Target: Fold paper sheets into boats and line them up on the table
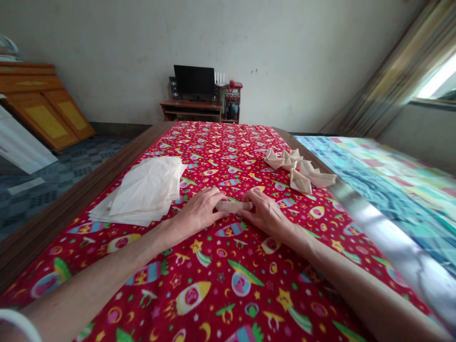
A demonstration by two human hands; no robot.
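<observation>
A narrow folded strip of pale paper [233,207] lies level between my two hands, just above or on the red patterned cloth [228,266]. Its left end is pinched in the fingers of my left hand [204,209]. My right hand [265,211] grips the right end, thumb below and fingers above. To the left of my left hand is a stack of thin off-white paper sheets [142,190]. Several folded paper shapes [301,180] with pointed tips sit together beyond my right hand, near the cloth's right edge.
The table's dark wooden edge [42,237] shows along the left. On the right stands a bed with a blue patchwork cover [356,190]. Against the far wall are a desk [192,105] with a monitor [194,80], and a wooden cabinet [46,111] is at the left.
</observation>
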